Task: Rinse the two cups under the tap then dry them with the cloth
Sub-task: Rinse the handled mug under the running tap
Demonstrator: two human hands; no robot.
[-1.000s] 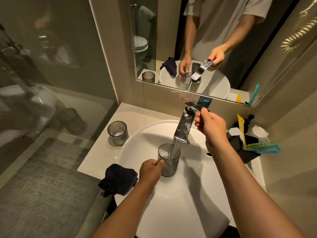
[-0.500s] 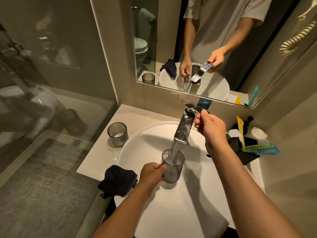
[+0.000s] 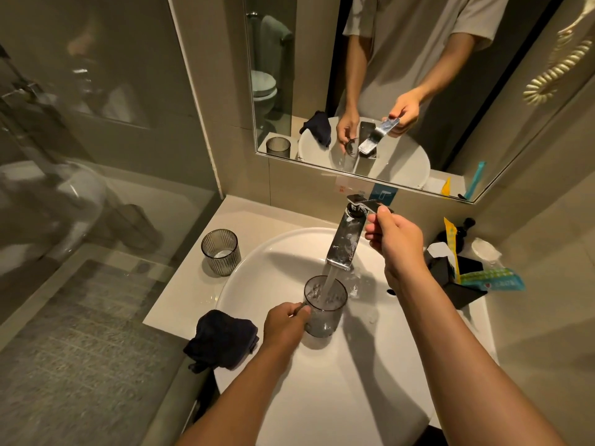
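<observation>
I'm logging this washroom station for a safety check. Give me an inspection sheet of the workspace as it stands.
Surface: white basin set in a pale counter.
Job's things: cup under the running tap; second cup on the counter; dark cloth at the basin's edge.
Clutter: sachets and a black holder on the right.
Grips: left hand holds the cup; right hand pinches the tap lever.
Cables: nothing seen.
Surroundings: mirror, glass shower screen.

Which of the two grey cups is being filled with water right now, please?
The cup the left hand holds under the tap over the basin; the ribbed cup stands untouched on the counter.
</observation>
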